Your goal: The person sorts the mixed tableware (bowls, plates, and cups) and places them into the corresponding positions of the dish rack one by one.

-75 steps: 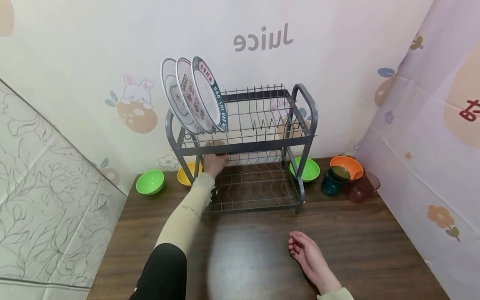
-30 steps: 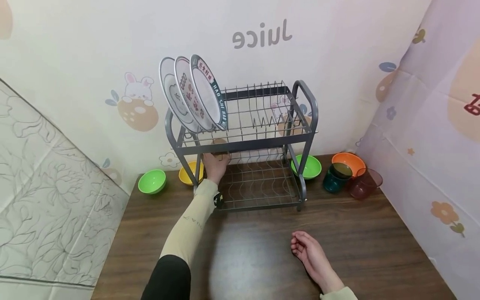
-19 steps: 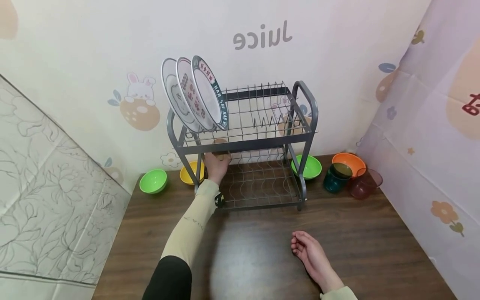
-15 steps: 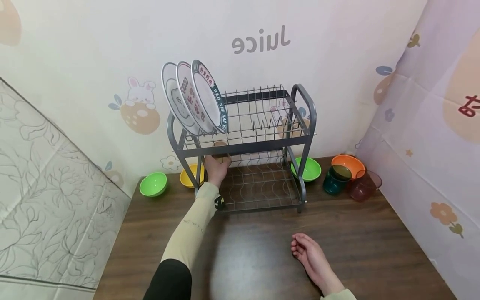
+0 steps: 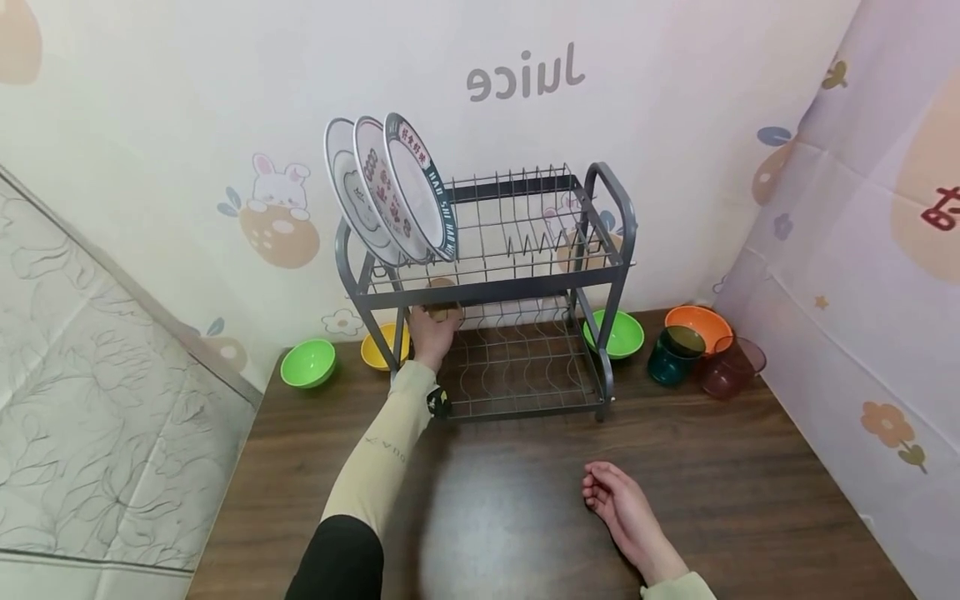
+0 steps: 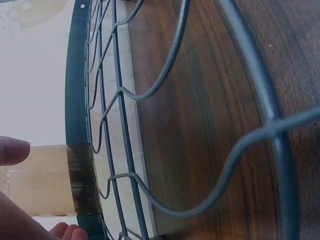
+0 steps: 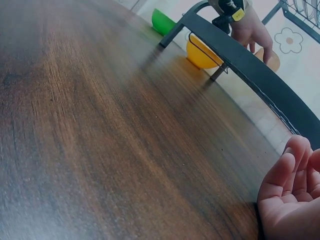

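Note:
Inside the lower shelf of the grey two-tier dish rack (image 5: 491,292), my left hand (image 5: 432,337) holds a see-through amber cup (image 6: 40,180) at the left end. In the left wrist view the thumb lies on one side of the cup and fingertips show on the other. The upper shelf bar partly hides the cup in the head view. My right hand (image 5: 621,518) rests on the table with its fingers loosely curled and nothing in them. Several patterned plates, among them one with a dark green rim (image 5: 442,208), stand on the upper shelf's left side.
Along the wall sit a green bowl (image 5: 308,363), a yellow bowl (image 5: 378,347) behind the rack's left leg, and another green bowl (image 5: 624,335) by its right leg. An orange bowl (image 5: 697,321), a teal cup (image 5: 667,362) and a reddish cup (image 5: 727,375) stand at right.
My left hand has shifted slightly to the right on the lower shelf since the first frame, then stays almost still with the cup. The right hand keeps its place.

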Action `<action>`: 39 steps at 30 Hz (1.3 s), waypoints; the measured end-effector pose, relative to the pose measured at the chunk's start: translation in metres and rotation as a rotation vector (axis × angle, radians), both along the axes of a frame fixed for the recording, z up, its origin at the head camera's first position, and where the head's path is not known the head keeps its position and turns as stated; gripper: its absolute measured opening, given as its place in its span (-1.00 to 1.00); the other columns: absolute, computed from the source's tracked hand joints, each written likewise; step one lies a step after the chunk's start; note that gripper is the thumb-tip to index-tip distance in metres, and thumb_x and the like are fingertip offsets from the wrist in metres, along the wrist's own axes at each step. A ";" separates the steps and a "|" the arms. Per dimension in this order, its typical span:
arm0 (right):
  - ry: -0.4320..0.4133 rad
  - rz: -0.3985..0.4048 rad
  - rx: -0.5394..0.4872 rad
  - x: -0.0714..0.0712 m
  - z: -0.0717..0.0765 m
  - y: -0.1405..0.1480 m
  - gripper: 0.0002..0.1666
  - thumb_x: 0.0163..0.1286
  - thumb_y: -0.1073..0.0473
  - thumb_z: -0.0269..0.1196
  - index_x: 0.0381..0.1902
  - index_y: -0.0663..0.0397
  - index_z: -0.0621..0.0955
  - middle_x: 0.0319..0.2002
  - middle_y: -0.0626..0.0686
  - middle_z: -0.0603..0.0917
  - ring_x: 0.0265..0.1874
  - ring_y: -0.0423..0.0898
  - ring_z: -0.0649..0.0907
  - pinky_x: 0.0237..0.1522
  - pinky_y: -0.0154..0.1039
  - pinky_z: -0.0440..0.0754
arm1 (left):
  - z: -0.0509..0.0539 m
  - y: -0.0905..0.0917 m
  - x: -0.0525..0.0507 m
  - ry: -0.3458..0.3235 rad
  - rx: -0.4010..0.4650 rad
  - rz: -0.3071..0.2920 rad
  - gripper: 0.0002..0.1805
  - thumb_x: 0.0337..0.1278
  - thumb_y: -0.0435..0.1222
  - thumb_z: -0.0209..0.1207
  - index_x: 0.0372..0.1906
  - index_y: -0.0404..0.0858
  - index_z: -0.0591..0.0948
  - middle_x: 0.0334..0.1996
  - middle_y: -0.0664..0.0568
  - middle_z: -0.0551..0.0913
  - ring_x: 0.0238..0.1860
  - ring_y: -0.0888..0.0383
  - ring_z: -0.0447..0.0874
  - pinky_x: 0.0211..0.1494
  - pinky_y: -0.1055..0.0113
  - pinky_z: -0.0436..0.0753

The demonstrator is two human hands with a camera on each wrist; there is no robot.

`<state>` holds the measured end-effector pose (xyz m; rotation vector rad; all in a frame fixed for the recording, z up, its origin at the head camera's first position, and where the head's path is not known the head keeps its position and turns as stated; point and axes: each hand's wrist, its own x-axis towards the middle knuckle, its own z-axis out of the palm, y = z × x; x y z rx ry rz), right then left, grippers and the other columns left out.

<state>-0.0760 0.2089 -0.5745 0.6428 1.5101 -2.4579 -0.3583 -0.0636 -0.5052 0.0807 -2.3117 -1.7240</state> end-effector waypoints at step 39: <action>-0.002 0.012 0.015 0.001 0.007 0.001 -0.83 0.53 0.25 0.04 -0.13 0.24 0.53 -0.36 0.03 0.55 -0.40 -0.14 0.55 -0.29 -0.29 0.55 | 0.037 0.009 0.029 0.148 0.122 0.080 -0.34 0.08 -0.46 0.14 0.35 -0.12 0.34 0.14 -0.05 0.48 0.06 -0.01 0.42 -0.02 0.18 0.35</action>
